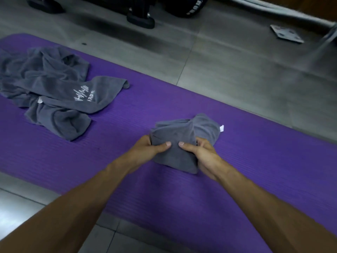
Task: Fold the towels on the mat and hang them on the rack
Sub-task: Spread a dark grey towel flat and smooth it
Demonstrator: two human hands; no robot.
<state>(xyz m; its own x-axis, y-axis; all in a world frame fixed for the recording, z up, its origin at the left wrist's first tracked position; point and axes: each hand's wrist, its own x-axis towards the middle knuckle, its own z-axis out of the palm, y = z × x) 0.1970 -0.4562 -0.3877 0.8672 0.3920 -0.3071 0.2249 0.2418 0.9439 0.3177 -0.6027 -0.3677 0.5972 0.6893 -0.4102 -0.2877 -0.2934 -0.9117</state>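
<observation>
So the folded towel [179, 143] is a small grey bundle sitting about mid-mat, on the purple mat [237, 161], and it's right between my two hands. Its long axis runs from near me, slightly right, up and away toward the far edge of the mat, with the little white tag [221, 128] poking out at the far right corner. The near end lies flat on the mat; the far end is bunched up and looks lifted a bit.

My left hand [148, 147] grips the towel's left edge, thumb laid over the top, fingers tucked underneath. My right hand [199, 152] does the same on the right edge, thumb on top and fingers curled around the fold. The two thumbs nearly meet over the middle of the bundle, so neither hand is really nearer; it's an even two-sided hold.

Off to the left of the folded towel, well apart, there's the heap of unfolded towels [49, 92], one showing a white logo [84, 94]. That pile is clearly closer to my left hand.

No rack in sight that I can make out. Past the mat it's just grey floor [228, 61] and some dark gear [140, 17]. My guess is this one's about ready to lift straight up, keeping both grips so the fold doesn't fall open.
</observation>
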